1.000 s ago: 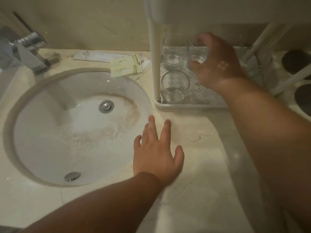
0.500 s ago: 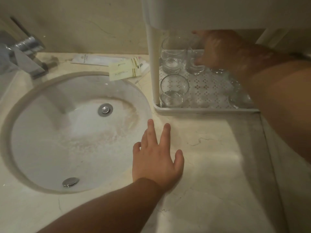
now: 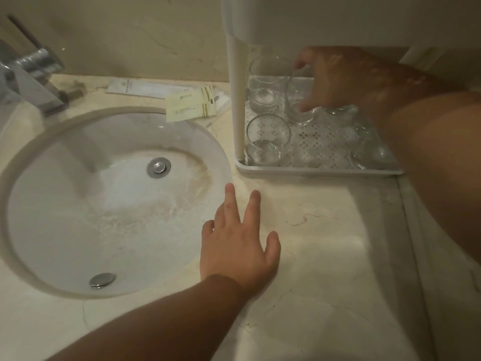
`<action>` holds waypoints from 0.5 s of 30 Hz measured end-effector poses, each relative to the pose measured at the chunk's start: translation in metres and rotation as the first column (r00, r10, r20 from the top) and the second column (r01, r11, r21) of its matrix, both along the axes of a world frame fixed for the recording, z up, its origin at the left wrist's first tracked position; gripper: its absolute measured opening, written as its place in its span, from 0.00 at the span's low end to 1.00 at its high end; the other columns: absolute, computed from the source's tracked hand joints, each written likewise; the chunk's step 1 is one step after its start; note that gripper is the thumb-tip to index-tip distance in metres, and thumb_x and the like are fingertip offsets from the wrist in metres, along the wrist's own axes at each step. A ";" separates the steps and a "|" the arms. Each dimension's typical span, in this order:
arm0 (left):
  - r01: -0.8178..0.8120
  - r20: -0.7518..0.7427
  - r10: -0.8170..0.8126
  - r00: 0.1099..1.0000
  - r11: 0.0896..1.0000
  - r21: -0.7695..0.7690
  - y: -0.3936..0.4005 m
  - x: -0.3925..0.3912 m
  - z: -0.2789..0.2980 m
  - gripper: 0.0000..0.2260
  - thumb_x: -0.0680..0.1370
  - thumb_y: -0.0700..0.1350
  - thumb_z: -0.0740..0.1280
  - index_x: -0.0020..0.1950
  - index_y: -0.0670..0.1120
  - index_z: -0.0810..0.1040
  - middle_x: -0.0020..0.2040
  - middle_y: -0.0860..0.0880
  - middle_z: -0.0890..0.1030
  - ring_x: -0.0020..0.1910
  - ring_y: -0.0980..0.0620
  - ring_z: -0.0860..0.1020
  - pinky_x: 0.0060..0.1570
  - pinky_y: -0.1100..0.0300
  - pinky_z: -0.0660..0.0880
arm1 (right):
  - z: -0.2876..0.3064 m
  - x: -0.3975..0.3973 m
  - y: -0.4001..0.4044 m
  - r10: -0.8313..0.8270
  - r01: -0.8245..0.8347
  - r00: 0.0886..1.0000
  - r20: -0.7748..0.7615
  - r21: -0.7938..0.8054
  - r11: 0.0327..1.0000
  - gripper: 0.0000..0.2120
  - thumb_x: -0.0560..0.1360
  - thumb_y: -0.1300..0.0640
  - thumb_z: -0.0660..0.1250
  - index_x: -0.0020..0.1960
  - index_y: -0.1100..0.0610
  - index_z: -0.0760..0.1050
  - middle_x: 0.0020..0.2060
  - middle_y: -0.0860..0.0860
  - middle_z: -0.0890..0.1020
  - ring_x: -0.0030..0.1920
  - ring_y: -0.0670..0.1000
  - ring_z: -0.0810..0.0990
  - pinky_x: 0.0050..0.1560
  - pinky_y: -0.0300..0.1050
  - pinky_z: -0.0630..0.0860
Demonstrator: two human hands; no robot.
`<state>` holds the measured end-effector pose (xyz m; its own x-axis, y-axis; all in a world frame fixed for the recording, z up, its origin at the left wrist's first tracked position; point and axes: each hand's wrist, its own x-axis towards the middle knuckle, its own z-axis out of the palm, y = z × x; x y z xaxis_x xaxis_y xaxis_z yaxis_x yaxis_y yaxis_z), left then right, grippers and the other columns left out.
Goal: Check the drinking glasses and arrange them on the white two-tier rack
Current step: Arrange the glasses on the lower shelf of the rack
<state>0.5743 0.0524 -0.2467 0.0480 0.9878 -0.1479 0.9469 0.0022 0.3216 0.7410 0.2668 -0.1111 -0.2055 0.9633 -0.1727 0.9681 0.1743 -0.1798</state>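
Right hand [image 3: 335, 79] grips a glass [image 3: 299, 100] beside rack post [image 3: 238, 100].

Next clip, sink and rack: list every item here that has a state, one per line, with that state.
left hand: open, flat on the counter by the sink
right hand: grips a glass on the lower tier
held glass: upright, empty
back-left glass: upright, empty
front-left glass: upright, empty
right-side glasses: blurred, cannot tell
faucet: no water running
sink: drained, stopper seated
sachets: lying flat
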 end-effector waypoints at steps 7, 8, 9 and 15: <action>-0.001 0.000 0.001 1.000 1.000 0.000 0.000 0.000 0.001 0.32 0.76 0.62 0.53 0.79 0.57 0.52 0.82 0.41 0.49 0.74 0.43 0.64 0.67 0.43 0.66 | -0.012 0.006 -0.013 -0.085 0.085 0.995 -0.057 0.000 0.996 0.36 0.63 0.47 0.81 0.67 0.44 0.71 0.60 0.50 0.79 0.54 0.53 0.77 0.49 0.43 0.69; -0.002 -0.002 0.002 1.000 1.000 0.001 0.000 0.000 0.000 0.32 0.76 0.62 0.53 0.79 0.57 0.52 0.82 0.41 0.50 0.74 0.43 0.64 0.67 0.43 0.66 | -0.012 0.006 -0.015 -0.092 0.092 0.994 -0.057 -0.010 0.996 0.36 0.62 0.46 0.81 0.67 0.42 0.71 0.60 0.49 0.79 0.52 0.52 0.76 0.49 0.43 0.69; -0.002 -0.003 0.002 1.000 1.000 0.003 0.000 0.000 0.000 0.32 0.76 0.62 0.54 0.79 0.56 0.53 0.82 0.41 0.50 0.73 0.43 0.64 0.66 0.42 0.66 | -0.012 0.007 -0.017 -0.099 0.098 0.993 -0.061 -0.025 0.995 0.36 0.62 0.46 0.81 0.67 0.42 0.71 0.60 0.49 0.79 0.52 0.52 0.76 0.48 0.43 0.69; -0.001 -0.004 0.001 1.000 1.000 0.016 0.000 0.000 0.000 0.32 0.76 0.62 0.54 0.79 0.55 0.54 0.81 0.40 0.51 0.73 0.43 0.64 0.63 0.44 0.67 | -0.006 0.001 -0.032 -0.112 0.114 0.993 0.025 -0.118 0.987 0.38 0.63 0.48 0.81 0.69 0.42 0.68 0.61 0.49 0.78 0.58 0.56 0.77 0.53 0.47 0.73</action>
<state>0.5744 0.0519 -0.2470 0.0464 0.9901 -0.1326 0.9482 -0.0019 0.3176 0.7419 0.2345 -0.1171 -0.0926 0.9525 -0.2900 0.9837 0.0424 -0.1747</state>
